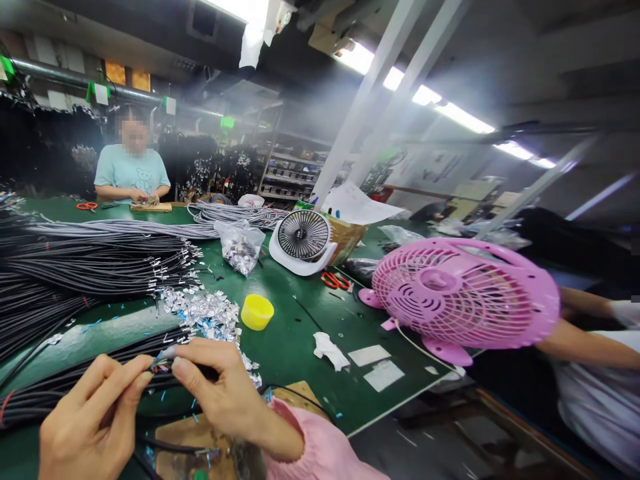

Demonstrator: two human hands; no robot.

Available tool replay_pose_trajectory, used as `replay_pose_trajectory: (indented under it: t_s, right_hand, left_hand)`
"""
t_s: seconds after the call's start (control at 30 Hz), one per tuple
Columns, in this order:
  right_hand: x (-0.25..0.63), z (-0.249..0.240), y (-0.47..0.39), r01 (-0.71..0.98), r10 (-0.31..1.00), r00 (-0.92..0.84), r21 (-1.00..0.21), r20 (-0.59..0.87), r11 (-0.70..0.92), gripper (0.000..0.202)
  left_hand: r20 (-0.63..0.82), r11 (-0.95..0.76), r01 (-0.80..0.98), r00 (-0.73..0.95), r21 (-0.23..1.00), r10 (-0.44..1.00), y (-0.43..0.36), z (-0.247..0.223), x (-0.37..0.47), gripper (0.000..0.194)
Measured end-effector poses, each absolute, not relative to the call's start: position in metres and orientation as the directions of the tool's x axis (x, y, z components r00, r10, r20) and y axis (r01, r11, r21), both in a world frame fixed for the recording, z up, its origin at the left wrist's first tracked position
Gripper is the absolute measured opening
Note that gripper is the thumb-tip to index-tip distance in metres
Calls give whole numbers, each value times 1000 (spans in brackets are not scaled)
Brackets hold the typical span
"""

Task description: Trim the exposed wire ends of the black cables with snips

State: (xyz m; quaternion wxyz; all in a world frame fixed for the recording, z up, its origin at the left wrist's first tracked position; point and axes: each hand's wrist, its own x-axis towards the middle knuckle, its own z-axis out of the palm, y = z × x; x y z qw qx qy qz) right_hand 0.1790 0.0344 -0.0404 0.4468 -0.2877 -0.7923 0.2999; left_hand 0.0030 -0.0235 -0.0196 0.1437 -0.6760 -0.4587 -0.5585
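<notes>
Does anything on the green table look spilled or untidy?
Yes: silvery scraps lie in a loose heap beside the yellow tub, and small blue bits are scattered near the black cables. They look untidy, uncontained.

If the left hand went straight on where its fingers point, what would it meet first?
The left hand would probably meet the fingers of the right hand first, just past the thin coloured wires between them, though depth is hard to judge.

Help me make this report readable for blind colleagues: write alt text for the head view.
The left hand and right hand pinch thin wires above a green table. Black cables lie at left, foil scraps and a yellow tub beyond the hands, with a white fan and a pink fan farther right; a person is opposite.
</notes>
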Motion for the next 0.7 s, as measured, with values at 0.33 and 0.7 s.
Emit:
replay_pose_trajectory:
  t_s: [0.33,0.7]
  right_hand:
    - [180,-38,32,220,738,-397,-724,546,654,27]
    - [176,-36,30,264,687,-359,-637,632,724,33]
  left_hand:
    - [876,-466,877,310,-115,368,-24,-62,-25,41]
    - [564,-309,614,-275,726,779,-19,-44,-1,42]
